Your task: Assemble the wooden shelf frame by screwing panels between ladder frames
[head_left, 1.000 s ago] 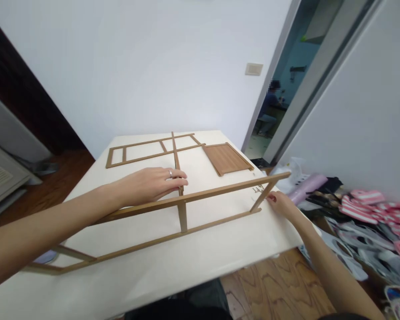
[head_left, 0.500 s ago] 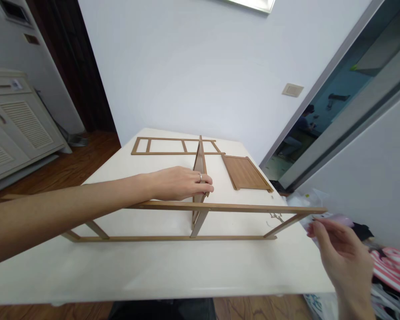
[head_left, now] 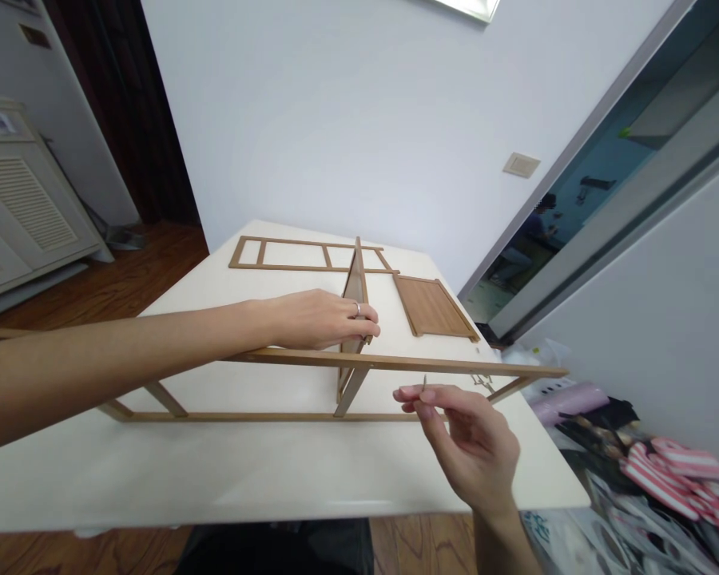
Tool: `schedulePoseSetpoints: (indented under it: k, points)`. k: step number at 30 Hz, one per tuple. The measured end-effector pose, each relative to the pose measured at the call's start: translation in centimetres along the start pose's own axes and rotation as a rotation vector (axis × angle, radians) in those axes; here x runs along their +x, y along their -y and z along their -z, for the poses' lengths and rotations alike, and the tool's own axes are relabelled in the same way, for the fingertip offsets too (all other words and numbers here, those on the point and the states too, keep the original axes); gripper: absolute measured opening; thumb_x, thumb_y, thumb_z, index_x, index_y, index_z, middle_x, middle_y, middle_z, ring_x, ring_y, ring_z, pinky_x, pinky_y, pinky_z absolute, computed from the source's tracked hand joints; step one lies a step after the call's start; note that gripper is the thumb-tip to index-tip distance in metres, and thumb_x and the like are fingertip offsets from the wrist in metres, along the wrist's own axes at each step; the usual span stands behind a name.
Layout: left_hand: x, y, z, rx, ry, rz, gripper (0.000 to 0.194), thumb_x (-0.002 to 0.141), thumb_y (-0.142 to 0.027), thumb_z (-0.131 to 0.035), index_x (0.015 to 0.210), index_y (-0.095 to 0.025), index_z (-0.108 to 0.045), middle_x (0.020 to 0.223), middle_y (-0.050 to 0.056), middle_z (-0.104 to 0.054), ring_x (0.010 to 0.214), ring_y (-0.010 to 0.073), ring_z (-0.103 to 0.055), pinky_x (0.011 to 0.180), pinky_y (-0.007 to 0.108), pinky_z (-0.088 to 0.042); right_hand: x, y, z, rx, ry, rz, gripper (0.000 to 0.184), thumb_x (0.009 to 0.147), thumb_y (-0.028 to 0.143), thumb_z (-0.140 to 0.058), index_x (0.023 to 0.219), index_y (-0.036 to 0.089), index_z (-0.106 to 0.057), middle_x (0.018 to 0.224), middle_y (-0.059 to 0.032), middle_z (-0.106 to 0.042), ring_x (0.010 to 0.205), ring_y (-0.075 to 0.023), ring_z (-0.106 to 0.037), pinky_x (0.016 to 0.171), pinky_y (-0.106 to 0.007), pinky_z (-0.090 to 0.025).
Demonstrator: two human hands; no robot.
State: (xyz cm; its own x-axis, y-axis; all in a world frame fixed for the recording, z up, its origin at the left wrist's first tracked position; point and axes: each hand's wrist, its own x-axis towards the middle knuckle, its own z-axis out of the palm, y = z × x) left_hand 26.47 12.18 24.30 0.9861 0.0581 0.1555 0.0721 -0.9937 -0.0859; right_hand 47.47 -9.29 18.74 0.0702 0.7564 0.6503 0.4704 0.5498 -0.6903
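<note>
My left hand [head_left: 329, 318] reaches across from the left, its fingers wrapped over the edge of an upright wooden panel [head_left: 352, 289]. This panel meets the crossbar of a long ladder-like wooden frame [head_left: 455, 365] standing on its side on the table. My left forearm passes over the frame's top rail. In front of the rail, right of the panel, my right hand [head_left: 470, 443] pinches a small thin screw [head_left: 425, 383] between thumb and fingers, pointing up. The screw is apart from the wood.
A second ladder-like frame [head_left: 248, 268] lies flat at the back of the white table [head_left: 276, 475]. Right of the panel lies another slatted wooden panel [head_left: 437, 307]. Small metal hardware [head_left: 482, 381] sits behind the rail. Bags and striped cloth [head_left: 665, 471] crowd the right side. A person [head_left: 530, 231] sits beyond the doorway.
My right hand has moved left from the frame's right end to near its middle, carrying the screw. My left hand keeps its hold on the panel. The view has shifted slightly.
</note>
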Motion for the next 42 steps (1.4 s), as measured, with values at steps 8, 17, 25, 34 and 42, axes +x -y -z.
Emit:
schedulePoseSetpoints:
  k: [8,17,25,34,42]
  points:
    - [-0.1,0.1,-0.1,-0.013,-0.018,-0.003,0.041,0.101,-0.007,-0.046,0.133,-0.030,-0.059,0.148,0.004,-0.064,0.112,0.0181,-0.073,0.080,0.026,-0.052,1.8,-0.9,-2.2,-0.013,0.093,0.004,0.015,0.101,0.014,-0.063,0.111,0.026,-0.067,0.102,-0.0040,-0.081,0.093,-0.0186,-0.081,0.081,-0.031,-0.068]
    - [-0.1,-0.2,0.2,-0.020,0.024,0.021,0.035,0.104,-0.012,-0.046,0.133,-0.028,-0.057,0.151,0.004,-0.062,0.109,0.0175,-0.073,0.075,0.026,-0.051,2.1,-0.5,-2.4,-0.160,0.170,0.066,0.023,0.101,0.010,-0.063,0.116,0.028,-0.064,0.102,-0.0008,-0.081,0.089,-0.0142,-0.080,0.082,-0.025,-0.065]
    - [-0.1,-0.1,-0.1,0.004,0.000,0.008,0.032,0.104,-0.014,-0.047,0.131,-0.028,-0.059,0.150,0.004,-0.062,0.103,0.0170,-0.073,0.069,0.026,-0.048,1.9,-0.1,-2.5,-0.365,0.120,0.241,0.029,0.098,0.003,-0.064,0.116,0.025,-0.064,0.096,-0.0014,-0.077,0.080,-0.0124,-0.074,0.076,-0.023,-0.061]
    - [-0.1,-0.2,0.0,-0.018,0.014,0.022,0.034,0.103,-0.013,-0.048,0.132,-0.029,-0.058,0.150,0.004,-0.061,0.104,0.0166,-0.073,0.071,0.025,-0.049,2.4,0.3,-3.0,-0.444,0.093,0.245,0.024,0.098,0.004,-0.065,0.111,0.024,-0.063,0.092,0.0002,-0.075,0.077,-0.0113,-0.070,0.072,-0.023,-0.058]
    - [-0.1,-0.3,0.1,-0.014,-0.019,0.003,0.036,0.100,-0.009,-0.051,0.130,-0.028,-0.060,0.147,0.004,-0.063,0.104,0.0167,-0.073,0.069,0.025,-0.049,2.7,0.6,-3.9,-0.652,-0.003,0.288,0.022,0.098,0.009,-0.068,0.115,0.022,-0.064,0.085,0.0000,-0.070,0.072,-0.0138,-0.065,0.071,-0.027,-0.055]
